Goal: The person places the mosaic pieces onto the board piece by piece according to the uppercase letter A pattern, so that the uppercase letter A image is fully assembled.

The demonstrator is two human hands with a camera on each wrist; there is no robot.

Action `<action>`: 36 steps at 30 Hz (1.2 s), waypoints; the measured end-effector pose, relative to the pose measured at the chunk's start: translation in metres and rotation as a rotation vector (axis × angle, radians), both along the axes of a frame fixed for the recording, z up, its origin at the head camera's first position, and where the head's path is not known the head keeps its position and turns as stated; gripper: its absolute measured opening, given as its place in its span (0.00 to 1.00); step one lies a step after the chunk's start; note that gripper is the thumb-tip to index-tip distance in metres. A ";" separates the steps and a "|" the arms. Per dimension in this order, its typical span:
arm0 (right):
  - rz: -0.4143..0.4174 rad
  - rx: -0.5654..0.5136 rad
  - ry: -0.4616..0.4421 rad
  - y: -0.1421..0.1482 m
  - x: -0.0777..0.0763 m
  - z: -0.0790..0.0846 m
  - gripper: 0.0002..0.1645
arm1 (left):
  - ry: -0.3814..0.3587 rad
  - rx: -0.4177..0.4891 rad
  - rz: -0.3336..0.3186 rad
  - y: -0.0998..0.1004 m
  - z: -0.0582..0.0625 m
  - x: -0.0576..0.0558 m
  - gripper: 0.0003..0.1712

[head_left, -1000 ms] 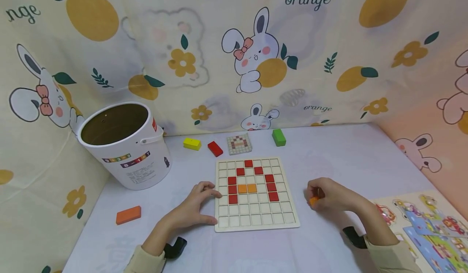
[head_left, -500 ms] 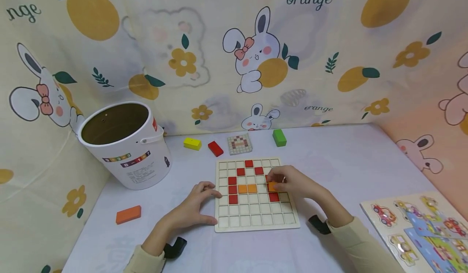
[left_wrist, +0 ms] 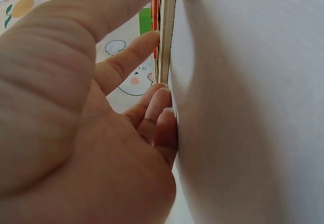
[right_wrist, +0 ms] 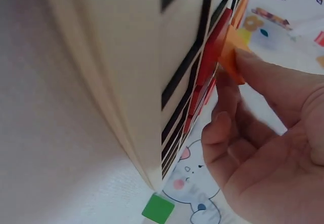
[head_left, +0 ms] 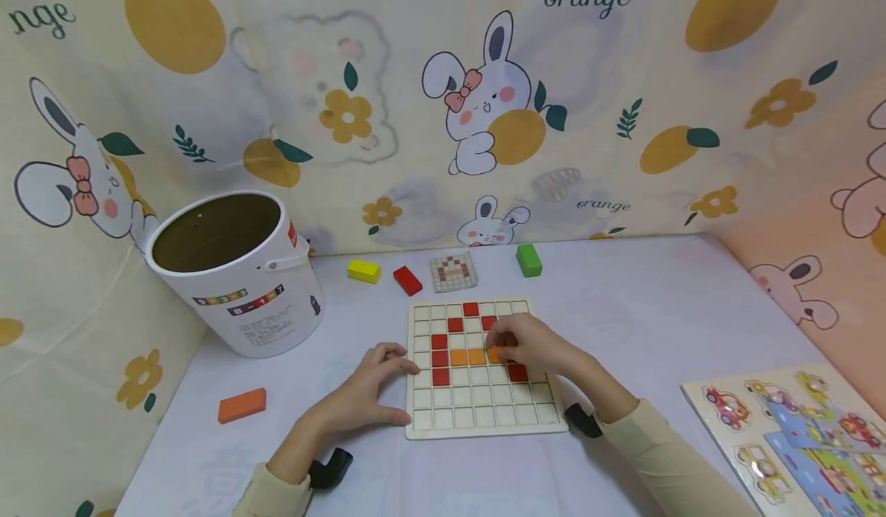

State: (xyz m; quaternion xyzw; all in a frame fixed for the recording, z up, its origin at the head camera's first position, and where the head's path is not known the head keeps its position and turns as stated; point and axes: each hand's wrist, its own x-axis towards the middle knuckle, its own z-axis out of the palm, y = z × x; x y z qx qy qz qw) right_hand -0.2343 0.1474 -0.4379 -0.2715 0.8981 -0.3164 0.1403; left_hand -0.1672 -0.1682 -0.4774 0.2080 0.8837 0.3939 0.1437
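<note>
A cream gridded board [head_left: 487,423] lies on the table with square tiles in its cells. Red tiles [head_left: 440,358] form a peaked outline, and two orange tiles [head_left: 467,357] sit side by side within it. My right hand [head_left: 536,345] pinches another orange tile [right_wrist: 232,56] between thumb and fingers; in the right wrist view it is tilted against the board's face, near the red tiles. My left hand [head_left: 363,395] has its thumb and fingertips at the board's left edge, its fingers loosely extended. Some right-side red tiles are hidden by the right hand.
A white bucket [head_left: 277,317] stands at the back left. Behind the board lie a yellow block [head_left: 363,271], a red block [head_left: 408,281], a small pattern card [head_left: 453,272] and a green block [head_left: 529,261]. An orange block [head_left: 242,405] lies left; picture puzzles [head_left: 754,425] lie right.
My right hand has come in from the right of the board with the orange tile, then shifted slightly left to beside the two orange tiles. The left hand has stayed still.
</note>
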 end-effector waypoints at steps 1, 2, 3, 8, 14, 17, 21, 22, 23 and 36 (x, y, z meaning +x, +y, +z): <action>-0.005 0.022 0.020 -0.001 0.001 0.000 0.10 | 0.002 -0.001 0.000 0.000 0.000 0.000 0.37; -0.007 0.044 0.046 -0.001 0.002 0.000 0.10 | 0.002 -0.001 0.000 0.000 0.000 0.000 0.37; -0.009 0.065 0.068 -0.002 0.002 0.000 0.10 | 0.002 -0.001 0.000 0.000 0.000 0.000 0.37; -0.048 0.128 0.126 -0.005 0.005 0.000 0.10 | -0.001 0.003 0.001 0.000 0.001 0.000 0.37; 0.008 0.175 0.249 -0.005 0.009 -0.002 0.11 | 0.002 -0.002 0.004 0.001 0.000 0.000 0.37; 0.032 0.174 0.280 -0.004 0.011 -0.002 0.13 | 0.005 -0.004 0.005 0.001 0.000 -0.001 0.37; -0.016 0.080 0.208 0.000 0.012 0.002 0.11 | 0.006 -0.007 0.005 0.001 0.000 -0.002 0.37; -0.027 0.050 0.188 0.001 0.012 0.004 0.11 | 0.005 -0.008 0.005 0.001 0.000 -0.002 0.37; -0.034 0.026 0.172 0.002 0.013 0.005 0.11 | 0.005 -0.008 0.005 0.001 0.000 -0.001 0.37; 0.092 0.262 0.248 0.018 0.044 0.016 0.29 | -0.008 -0.020 0.011 0.004 0.002 -0.002 0.36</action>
